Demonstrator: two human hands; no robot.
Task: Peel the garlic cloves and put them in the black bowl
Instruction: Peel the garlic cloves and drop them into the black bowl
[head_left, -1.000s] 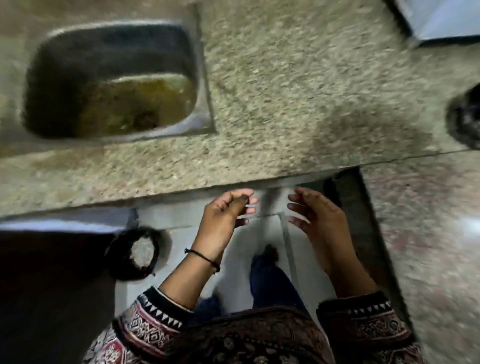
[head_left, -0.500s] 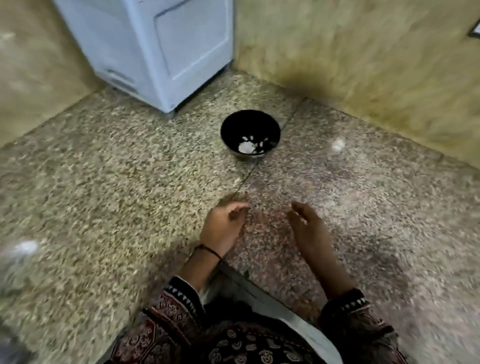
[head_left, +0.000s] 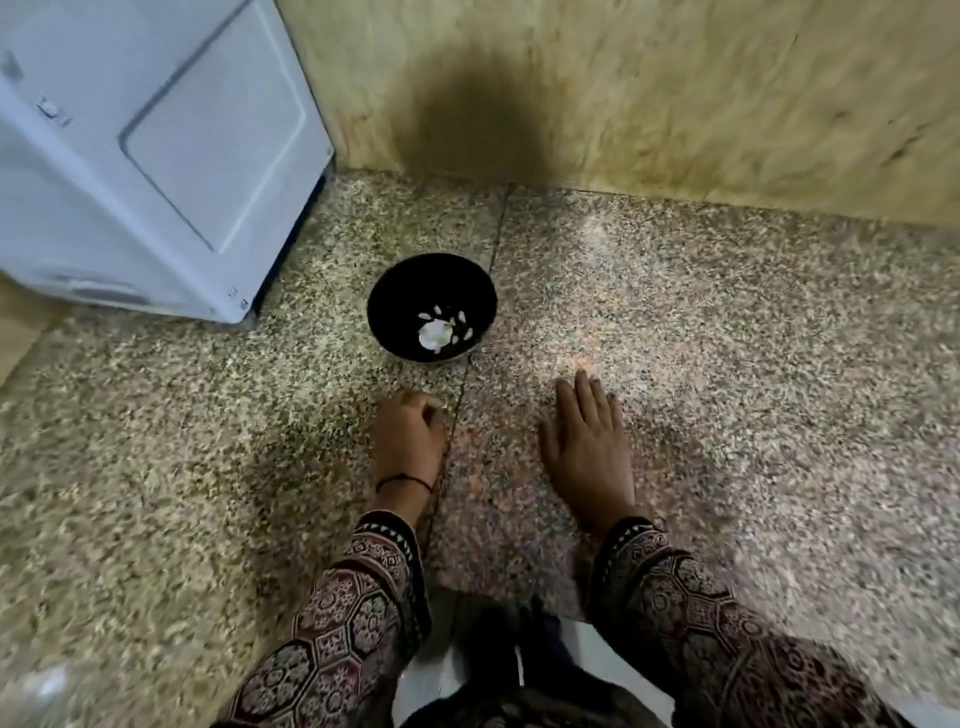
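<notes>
The black bowl (head_left: 402, 291) stands on the speckled stone tabletop (head_left: 727, 364), well in front of my hands, with its right rim at the seam (head_left: 501, 228) between the two slabs. It is round, deep and matt black inside. A white, papery lump of garlic (head_left: 434, 335) lies at the bottom, and several small pale cloves (head_left: 460, 317) lie scattered just beside it on the side toward the wall. I cannot tell whether those cloves are peeled.

My left hand (head_left: 410, 439) rests near the seam, closer to me than the bowl and apart from it. Its fingers (head_left: 423, 405) are curled under, and I cannot tell whether they hold anything. A thin black thread (head_left: 404, 480) circles that wrist. My right hand (head_left: 589, 447) lies flat on the reddish slab, fingers straight and close together, holding nothing. Both arms wear dark patterned sleeves (head_left: 337, 623).

A white appliance (head_left: 156, 156) stands at the back left, near the bowl. The small fitting (head_left: 50, 110) on its side is too blurred to read. A yellowish wall (head_left: 727, 93) rises behind the tabletop, with a dark shadow (head_left: 467, 119) on it above the bowl.
</notes>
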